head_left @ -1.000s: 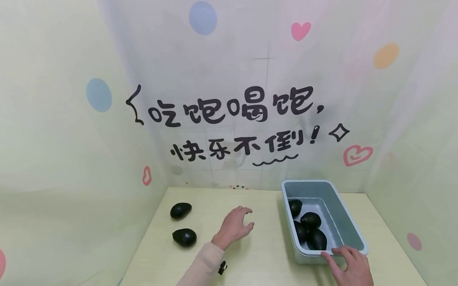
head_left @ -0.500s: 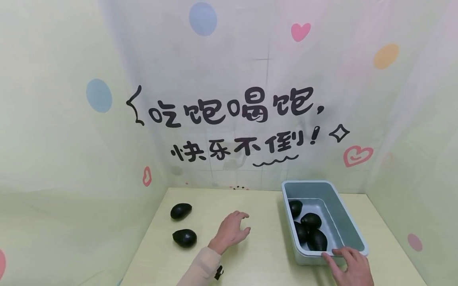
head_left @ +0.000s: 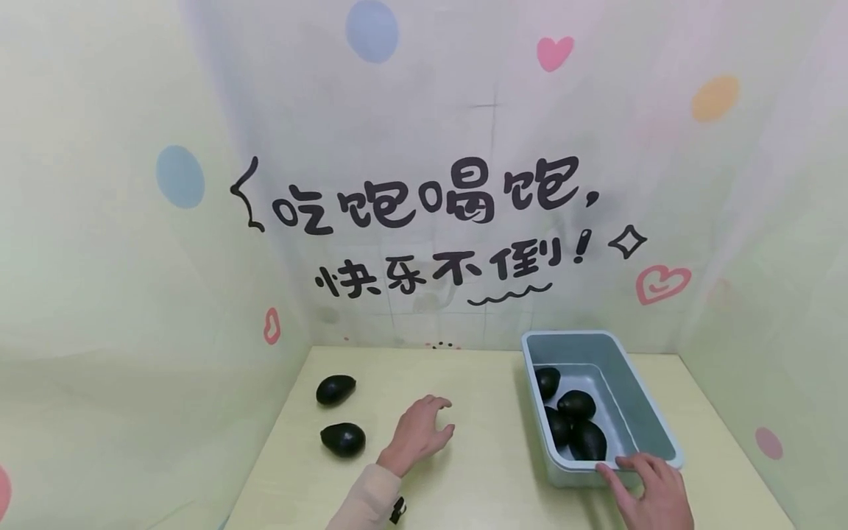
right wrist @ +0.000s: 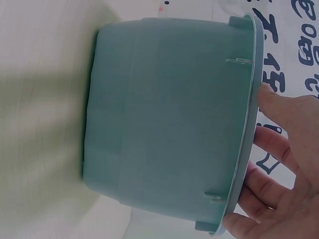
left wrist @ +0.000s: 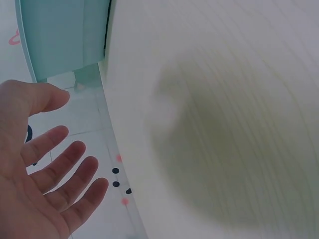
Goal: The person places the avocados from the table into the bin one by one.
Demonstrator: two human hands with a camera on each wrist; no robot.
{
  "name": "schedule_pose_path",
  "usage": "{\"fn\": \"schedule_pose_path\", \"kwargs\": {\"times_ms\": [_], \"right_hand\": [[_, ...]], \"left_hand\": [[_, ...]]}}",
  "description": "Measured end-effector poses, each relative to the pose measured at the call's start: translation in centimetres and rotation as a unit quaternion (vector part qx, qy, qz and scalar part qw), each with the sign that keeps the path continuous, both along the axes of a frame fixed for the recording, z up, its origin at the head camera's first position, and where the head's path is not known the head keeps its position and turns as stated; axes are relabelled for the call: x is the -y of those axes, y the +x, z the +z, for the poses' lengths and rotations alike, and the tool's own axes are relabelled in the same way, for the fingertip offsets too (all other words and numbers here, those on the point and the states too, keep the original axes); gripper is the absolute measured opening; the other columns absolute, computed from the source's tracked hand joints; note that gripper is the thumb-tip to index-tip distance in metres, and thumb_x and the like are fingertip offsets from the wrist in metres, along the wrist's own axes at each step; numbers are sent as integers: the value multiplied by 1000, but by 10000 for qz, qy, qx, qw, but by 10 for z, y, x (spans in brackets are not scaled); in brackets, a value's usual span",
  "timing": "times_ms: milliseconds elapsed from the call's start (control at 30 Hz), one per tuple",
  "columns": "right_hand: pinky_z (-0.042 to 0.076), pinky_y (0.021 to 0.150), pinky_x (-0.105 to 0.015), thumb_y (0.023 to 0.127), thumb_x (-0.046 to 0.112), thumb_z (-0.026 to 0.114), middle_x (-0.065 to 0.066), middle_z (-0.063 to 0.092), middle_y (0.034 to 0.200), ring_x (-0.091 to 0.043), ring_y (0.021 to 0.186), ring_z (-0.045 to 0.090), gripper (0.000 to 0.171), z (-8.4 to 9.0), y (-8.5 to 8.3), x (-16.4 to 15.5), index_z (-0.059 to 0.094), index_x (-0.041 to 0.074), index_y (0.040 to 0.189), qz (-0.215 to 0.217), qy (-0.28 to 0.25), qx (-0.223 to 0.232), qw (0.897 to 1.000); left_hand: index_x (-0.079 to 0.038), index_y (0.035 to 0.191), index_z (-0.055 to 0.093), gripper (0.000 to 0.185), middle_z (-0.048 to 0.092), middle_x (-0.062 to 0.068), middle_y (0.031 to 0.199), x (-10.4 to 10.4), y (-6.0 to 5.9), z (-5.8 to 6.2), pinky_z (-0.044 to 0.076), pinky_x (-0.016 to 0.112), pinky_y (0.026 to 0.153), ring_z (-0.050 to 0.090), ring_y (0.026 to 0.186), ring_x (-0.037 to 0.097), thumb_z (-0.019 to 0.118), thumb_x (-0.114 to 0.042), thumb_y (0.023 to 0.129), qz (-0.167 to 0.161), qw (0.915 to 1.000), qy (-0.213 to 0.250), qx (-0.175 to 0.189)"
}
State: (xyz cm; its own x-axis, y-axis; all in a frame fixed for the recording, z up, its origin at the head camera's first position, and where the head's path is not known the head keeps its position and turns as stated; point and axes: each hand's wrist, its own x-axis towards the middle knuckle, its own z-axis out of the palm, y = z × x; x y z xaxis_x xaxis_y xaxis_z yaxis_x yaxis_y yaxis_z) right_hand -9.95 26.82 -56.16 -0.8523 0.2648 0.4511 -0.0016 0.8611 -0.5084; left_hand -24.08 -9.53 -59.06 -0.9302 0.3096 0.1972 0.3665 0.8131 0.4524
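A pale blue plastic bin point(head_left: 621, 390) stands at the right of the table, with several dark avocados point(head_left: 588, 440) inside. My right hand point(head_left: 656, 492) holds its near rim, fingertips over the edge; in the right wrist view the thumb lies against the rim point(right wrist: 249, 119). My left hand point(head_left: 417, 433) hovers above the table left of the bin, fingers loosely bent and holding nothing. In the left wrist view the palm and fingers of the left hand point(left wrist: 45, 164) show bare. To its left, one dark avocado point(head_left: 343, 439) lies on the table, with another avocado point(head_left: 335, 390) behind it.
The pale wooden table point(head_left: 490, 471) ends at a printed cloth backdrop point(head_left: 424, 316) behind and at both sides. A small black object point(head_left: 397, 509) shows under the left sleeve point(head_left: 366, 500).
My left hand has drifted a little left and toward me, nearer the loose avocados. The right hand stays at the bin's rim, and the bin and avocados have not moved.
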Motion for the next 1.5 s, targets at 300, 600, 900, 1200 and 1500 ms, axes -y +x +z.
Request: {"fn": "schedule_pose_path", "kwargs": {"times_ms": [300,600,900,1200,1500], "right_hand": [[45,91,-59,86,34,87,-19,73,103,-44,105,62,31,0,2,1,78,5,95,16,-10,305,9995],[47,89,-59,84,34,89,-19,71,103,-45,104,62,31,3,-1,-1,77,7,92,-30,23,213,9998],[47,87,-59,82,31,90,-16,71,100,-45,101,64,28,4,-1,-2,77,8,91,22,16,117,9999],[48,88,-60,84,32,89,-18,71,102,-46,102,63,29,5,0,-1,78,7,93,47,15,228,9997],[48,88,-59,83,32,89,-19,72,102,-46,102,64,29,4,-2,-1,78,7,92,42,25,138,9999]], "left_hand": [[-12,127,73,37,73,7,124,22,5,-6,58,46,90,70,111,30,77,-27,94,195,9998,65,-15],[-10,127,73,37,73,11,125,37,1,5,59,48,91,71,112,32,78,-24,93,285,9995,70,-118],[-10,126,73,36,73,10,123,46,0,5,60,47,88,71,110,31,78,-23,93,297,9995,-93,-113],[-10,123,75,34,74,10,121,60,4,0,60,46,84,71,107,31,80,-24,92,469,9983,-183,-287],[-9,123,75,35,74,11,120,69,5,2,60,46,84,71,106,31,80,-23,92,564,9978,-266,-221]]}}
